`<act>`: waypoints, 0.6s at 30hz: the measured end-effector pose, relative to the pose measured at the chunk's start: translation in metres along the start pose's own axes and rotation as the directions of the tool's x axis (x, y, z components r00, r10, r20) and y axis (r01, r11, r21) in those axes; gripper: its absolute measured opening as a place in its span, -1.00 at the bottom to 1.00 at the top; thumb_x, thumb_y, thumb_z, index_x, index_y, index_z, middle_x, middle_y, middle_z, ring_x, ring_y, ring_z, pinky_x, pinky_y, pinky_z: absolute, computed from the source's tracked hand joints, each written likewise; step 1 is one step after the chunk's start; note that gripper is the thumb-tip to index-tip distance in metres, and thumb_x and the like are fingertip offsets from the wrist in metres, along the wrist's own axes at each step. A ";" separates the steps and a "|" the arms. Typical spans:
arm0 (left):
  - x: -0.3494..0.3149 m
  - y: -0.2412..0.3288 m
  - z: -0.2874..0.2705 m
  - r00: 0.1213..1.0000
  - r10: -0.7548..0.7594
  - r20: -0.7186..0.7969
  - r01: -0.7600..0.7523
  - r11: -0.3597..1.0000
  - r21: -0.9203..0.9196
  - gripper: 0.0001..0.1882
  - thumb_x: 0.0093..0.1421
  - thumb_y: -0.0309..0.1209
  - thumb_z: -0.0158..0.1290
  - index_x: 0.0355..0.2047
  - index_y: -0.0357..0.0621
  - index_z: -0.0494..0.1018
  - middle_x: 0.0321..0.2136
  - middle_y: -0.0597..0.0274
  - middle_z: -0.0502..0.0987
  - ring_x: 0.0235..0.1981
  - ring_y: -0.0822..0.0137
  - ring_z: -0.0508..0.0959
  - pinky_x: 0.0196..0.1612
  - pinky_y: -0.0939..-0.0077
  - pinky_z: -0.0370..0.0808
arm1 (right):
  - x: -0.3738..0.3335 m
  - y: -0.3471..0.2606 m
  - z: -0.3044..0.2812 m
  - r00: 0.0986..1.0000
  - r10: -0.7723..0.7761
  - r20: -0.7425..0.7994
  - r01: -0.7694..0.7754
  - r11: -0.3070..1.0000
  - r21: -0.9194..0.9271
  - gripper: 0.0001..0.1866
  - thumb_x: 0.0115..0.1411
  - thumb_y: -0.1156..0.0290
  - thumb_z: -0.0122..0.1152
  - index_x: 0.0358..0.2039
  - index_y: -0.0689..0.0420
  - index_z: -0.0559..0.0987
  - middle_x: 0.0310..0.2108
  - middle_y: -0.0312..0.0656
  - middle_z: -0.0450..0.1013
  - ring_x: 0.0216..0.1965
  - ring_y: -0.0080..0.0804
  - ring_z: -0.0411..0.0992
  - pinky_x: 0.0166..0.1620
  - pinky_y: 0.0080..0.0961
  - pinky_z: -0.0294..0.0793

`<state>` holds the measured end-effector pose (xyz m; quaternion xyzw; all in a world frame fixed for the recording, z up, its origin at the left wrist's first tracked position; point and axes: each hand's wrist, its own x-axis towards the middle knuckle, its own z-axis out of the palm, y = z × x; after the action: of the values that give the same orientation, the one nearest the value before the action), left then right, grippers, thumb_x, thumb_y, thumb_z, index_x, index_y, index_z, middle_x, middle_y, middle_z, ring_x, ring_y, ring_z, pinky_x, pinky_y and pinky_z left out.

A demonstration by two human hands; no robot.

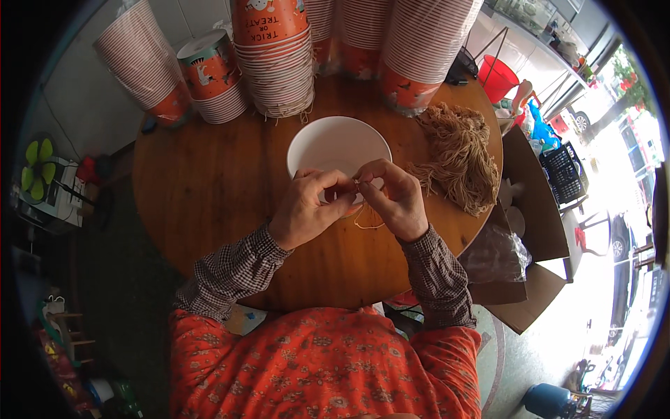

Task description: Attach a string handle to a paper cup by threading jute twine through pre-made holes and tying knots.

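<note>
Tan string [368, 222] pinched between fingers of left hand [310, 209] and right hand [396, 199], held over white bowl [335, 143], round wooden table [202, 181], string pile [457, 153] lying beside.

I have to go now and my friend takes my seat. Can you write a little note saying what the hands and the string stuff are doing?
Left hand and right hand meet over the near rim of the white paper cup, which stands mouth up on the round wooden table.
Both pinch a thin tan string; its loop hangs below.
String pile: to the right of the cup.
Cup stacks: far edge.
Done: string at the rim.
Left: whether it is fastened cannot be seen.
</note>
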<state>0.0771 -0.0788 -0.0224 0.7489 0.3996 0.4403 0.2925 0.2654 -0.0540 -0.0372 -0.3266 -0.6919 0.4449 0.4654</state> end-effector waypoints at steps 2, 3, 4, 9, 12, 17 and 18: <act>-0.001 -0.002 0.001 1.000 0.029 0.003 -0.029 1.000 0.007 -0.88 0.10 -0.44 0.18 -0.35 -0.16 0.52 -0.50 0.30 0.59 -0.45 0.41 0.57 -0.13 0.47 0.39 | 0.000 0.003 0.000 0.999 -0.032 0.004 0.032 0.998 0.058 -0.90 0.14 0.56 0.16 -0.31 0.24 0.48 -0.31 -0.28 0.48 -0.33 -0.68 0.42 -0.43 -0.75 0.40; -0.001 -0.004 0.002 1.000 0.030 -0.005 -0.030 0.999 0.015 -0.88 0.10 -0.43 0.18 -0.35 -0.16 0.53 -0.49 0.29 0.60 -0.45 0.40 0.57 -0.12 0.47 0.38 | 0.000 0.005 0.000 0.999 -0.032 0.003 0.032 0.998 0.058 -0.90 0.14 0.56 0.16 -0.31 0.24 0.48 -0.31 -0.28 0.48 -0.33 -0.68 0.42 -0.43 -0.75 0.40; -0.001 -0.005 0.003 0.999 0.031 -0.013 -0.030 0.999 0.023 -0.88 0.11 -0.42 0.18 -0.34 -0.15 0.55 -0.48 0.28 0.61 -0.44 0.39 0.58 -0.10 0.46 0.37 | 0.000 0.006 0.000 0.999 -0.032 0.000 0.032 0.995 0.090 -0.90 0.14 0.56 0.16 -0.31 0.24 0.48 -0.30 -0.28 0.48 -0.32 -0.68 0.42 -0.42 -0.75 0.41; -0.002 -0.005 0.001 0.999 0.036 -0.018 -0.036 0.999 0.020 -0.90 0.12 -0.44 0.18 -0.35 -0.16 0.57 -0.46 0.25 0.62 -0.43 0.38 0.59 -0.12 0.48 0.40 | 0.000 0.001 0.000 1.000 -0.020 -0.016 0.022 0.985 0.169 -0.90 0.15 0.55 0.18 -0.31 0.24 0.50 -0.29 -0.28 0.48 -0.29 -0.66 0.42 -0.35 -0.72 0.44; -0.003 -0.007 0.003 0.999 0.005 -0.038 -0.007 0.999 -0.050 -0.91 0.12 -0.46 0.18 -0.36 -0.19 0.57 -0.47 0.23 0.63 -0.42 0.38 0.60 -0.15 0.50 0.42 | -0.003 0.000 -0.003 0.994 0.041 -0.103 -0.020 0.981 0.193 -0.87 0.15 0.57 0.17 -0.26 0.25 0.54 -0.28 -0.27 0.48 -0.27 -0.62 0.43 -0.26 -0.65 0.46; -0.005 -0.011 0.003 0.999 -0.013 -0.036 0.010 0.995 -0.100 -0.90 0.13 -0.45 0.18 -0.36 -0.21 0.56 -0.47 0.21 0.62 -0.41 0.39 0.60 -0.16 0.51 0.43 | -0.005 -0.016 0.000 0.979 -0.203 0.006 0.200 0.955 -0.218 -0.80 0.08 0.60 0.25 -0.23 0.21 0.60 -0.28 -0.21 0.50 -0.28 -0.46 0.49 -0.22 -0.57 0.48; -0.004 -0.010 0.003 0.999 -0.025 -0.030 0.022 0.994 -0.108 -0.89 0.13 -0.45 0.18 -0.35 -0.21 0.57 -0.47 0.21 0.62 -0.42 0.39 0.59 -0.15 0.50 0.42 | -0.005 -0.014 -0.001 0.979 -0.203 0.004 0.199 0.955 -0.221 -0.80 0.08 0.60 0.25 -0.23 0.21 0.60 -0.28 -0.21 0.50 -0.28 -0.46 0.49 -0.22 -0.57 0.48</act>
<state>0.0747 -0.0770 -0.0333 0.7204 0.3884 0.4694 0.3314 0.2674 -0.0638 -0.0259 -0.3082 -0.7621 0.3128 0.4759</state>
